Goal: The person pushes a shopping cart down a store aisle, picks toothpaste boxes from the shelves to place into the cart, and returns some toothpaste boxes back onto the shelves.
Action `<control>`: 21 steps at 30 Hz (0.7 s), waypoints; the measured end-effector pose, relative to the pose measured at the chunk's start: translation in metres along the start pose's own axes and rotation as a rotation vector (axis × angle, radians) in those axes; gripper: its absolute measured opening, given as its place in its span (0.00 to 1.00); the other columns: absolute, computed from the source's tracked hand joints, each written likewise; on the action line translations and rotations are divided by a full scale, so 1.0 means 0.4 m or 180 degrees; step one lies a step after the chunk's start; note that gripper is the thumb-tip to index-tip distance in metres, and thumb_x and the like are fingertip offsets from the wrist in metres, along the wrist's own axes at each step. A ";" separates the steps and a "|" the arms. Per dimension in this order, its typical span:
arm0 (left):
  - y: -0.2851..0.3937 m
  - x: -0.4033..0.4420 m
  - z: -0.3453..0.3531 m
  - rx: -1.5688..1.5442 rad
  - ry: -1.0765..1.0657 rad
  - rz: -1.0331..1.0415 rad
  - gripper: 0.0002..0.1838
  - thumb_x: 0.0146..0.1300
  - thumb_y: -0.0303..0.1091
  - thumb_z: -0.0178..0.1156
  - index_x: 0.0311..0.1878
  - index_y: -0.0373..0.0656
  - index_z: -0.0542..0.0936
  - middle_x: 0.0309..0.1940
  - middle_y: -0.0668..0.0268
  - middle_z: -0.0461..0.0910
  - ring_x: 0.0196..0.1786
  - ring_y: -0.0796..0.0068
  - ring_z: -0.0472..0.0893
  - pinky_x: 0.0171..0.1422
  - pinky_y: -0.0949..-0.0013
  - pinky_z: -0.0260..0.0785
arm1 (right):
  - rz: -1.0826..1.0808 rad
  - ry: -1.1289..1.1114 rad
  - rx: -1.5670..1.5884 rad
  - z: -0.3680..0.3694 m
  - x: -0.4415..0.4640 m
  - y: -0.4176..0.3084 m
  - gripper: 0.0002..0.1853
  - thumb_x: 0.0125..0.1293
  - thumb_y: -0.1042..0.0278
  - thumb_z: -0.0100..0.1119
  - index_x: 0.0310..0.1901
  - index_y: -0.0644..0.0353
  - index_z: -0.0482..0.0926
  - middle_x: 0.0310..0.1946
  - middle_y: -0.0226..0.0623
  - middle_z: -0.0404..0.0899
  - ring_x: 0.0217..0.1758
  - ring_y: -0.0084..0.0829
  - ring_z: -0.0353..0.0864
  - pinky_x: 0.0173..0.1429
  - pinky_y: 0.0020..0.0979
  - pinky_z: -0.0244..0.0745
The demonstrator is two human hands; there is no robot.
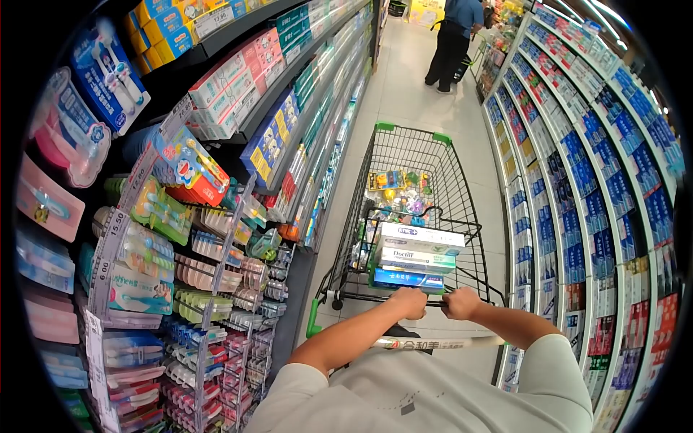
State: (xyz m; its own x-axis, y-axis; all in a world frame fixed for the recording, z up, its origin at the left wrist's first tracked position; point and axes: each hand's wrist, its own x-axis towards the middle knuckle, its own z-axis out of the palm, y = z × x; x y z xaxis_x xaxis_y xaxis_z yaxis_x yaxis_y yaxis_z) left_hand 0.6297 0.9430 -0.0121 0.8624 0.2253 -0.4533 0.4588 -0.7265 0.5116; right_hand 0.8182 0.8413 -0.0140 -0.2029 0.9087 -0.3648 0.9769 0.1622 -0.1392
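The cart (413, 136) is a wire basket with green corners at its far end. Deep inside lies a loose heap of packs (406, 198), mostly in bright wrapping. Nearer the handle (435, 344), three boxes are piled at the near end of the cart: a white box (422, 235), a "Doctor" box (406, 256) and a blue box (407, 278). The left hand (408, 303) and the right hand (462, 303) are both closed in a fist-like grip on the near rim (434, 304), just beside the boxes, with a narrow gap between them. The pale handle lies between the hands and the shirt (433, 393). Packed shelves (570, 115) line both sides.
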 end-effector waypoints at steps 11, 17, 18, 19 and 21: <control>0.002 0.000 -0.005 -0.0013 -0.0124 -0.0031 0.20 0.60 0.47 0.61 0.40 0.37 0.84 0.41 0.51 0.83 0.46 0.52 0.83 0.51 0.55 0.76 | 0.0074 -0.0033 0.0005 0.002 0.000 -0.001 0.13 0.53 0.55 0.59 0.25 0.57 0.79 0.19 0.44 0.79 0.25 0.49 0.80 0.32 0.47 0.75; 0.002 0.000 -0.002 0.0016 -0.0061 -0.0030 0.20 0.60 0.48 0.61 0.40 0.37 0.84 0.41 0.51 0.83 0.46 0.53 0.83 0.50 0.55 0.76 | 0.0081 -0.0063 -0.0016 -0.005 0.000 -0.006 0.13 0.54 0.55 0.59 0.25 0.57 0.79 0.18 0.44 0.79 0.24 0.49 0.80 0.31 0.47 0.75; 0.004 -0.002 -0.004 0.0003 -0.0054 -0.0031 0.20 0.60 0.48 0.61 0.40 0.37 0.84 0.41 0.51 0.83 0.46 0.53 0.83 0.50 0.56 0.76 | 0.0076 -0.0061 -0.0022 -0.002 0.000 -0.005 0.13 0.54 0.55 0.59 0.25 0.57 0.79 0.18 0.44 0.79 0.24 0.49 0.80 0.31 0.47 0.75; 0.005 -0.005 -0.006 0.0005 -0.0043 -0.0034 0.20 0.60 0.48 0.61 0.40 0.37 0.84 0.41 0.51 0.83 0.46 0.53 0.83 0.50 0.56 0.76 | 0.0061 -0.0052 -0.0037 0.003 0.001 -0.002 0.13 0.54 0.56 0.59 0.24 0.57 0.79 0.19 0.44 0.79 0.24 0.49 0.80 0.31 0.47 0.75; 0.010 -0.012 -0.015 -0.0012 -0.0059 -0.0037 0.20 0.60 0.47 0.61 0.40 0.36 0.84 0.41 0.51 0.83 0.46 0.53 0.83 0.50 0.56 0.76 | 0.0039 -0.0037 -0.0077 0.004 0.001 0.000 0.13 0.54 0.56 0.58 0.24 0.57 0.79 0.19 0.44 0.79 0.24 0.49 0.80 0.31 0.47 0.75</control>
State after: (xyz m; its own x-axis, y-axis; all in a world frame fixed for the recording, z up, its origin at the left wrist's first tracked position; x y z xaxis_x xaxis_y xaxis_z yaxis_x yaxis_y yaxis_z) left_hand 0.6287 0.9429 -0.0036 0.8529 0.2216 -0.4727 0.4696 -0.7213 0.5091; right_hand 0.8182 0.8412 -0.0155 -0.1915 0.9062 -0.3771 0.9806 0.1605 -0.1124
